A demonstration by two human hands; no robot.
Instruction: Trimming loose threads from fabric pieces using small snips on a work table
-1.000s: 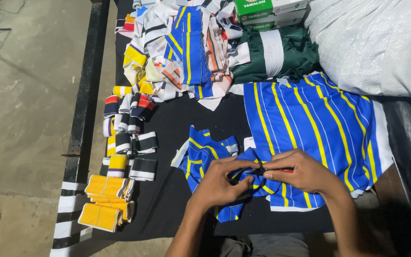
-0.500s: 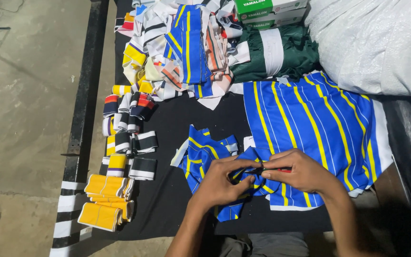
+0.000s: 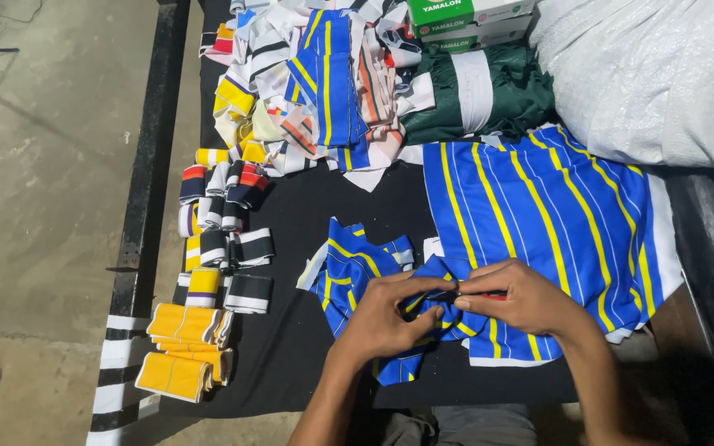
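My left hand (image 3: 390, 314) and my right hand (image 3: 514, 297) meet over a small blue piece of cloth with yellow stripes (image 3: 357, 264) at the near edge of the black table (image 3: 307, 347). Both hands pinch the same fold of this cloth between thumb and fingers. A thin red object shows in my right hand's fingers; I cannot tell what it is. Just beyond my right hand lies a stack of larger blue cloth panels with yellow and white stripes (image 3: 539, 206).
Folded striped cuffs in black, white and red (image 3: 225, 215) and yellow folded pieces (image 3: 183, 347) line the table's left edge. A heap of mixed cloth (image 3: 316, 83), dark green fabric (image 3: 481, 99), green-and-white boxes (image 3: 464, 21) and a white sack (image 3: 654, 74) lie at the back. Concrete floor (image 3: 35, 206) is left.
My hands stay in the same spot on the blue striped cloth; only the fingers shift slightly on the fold.
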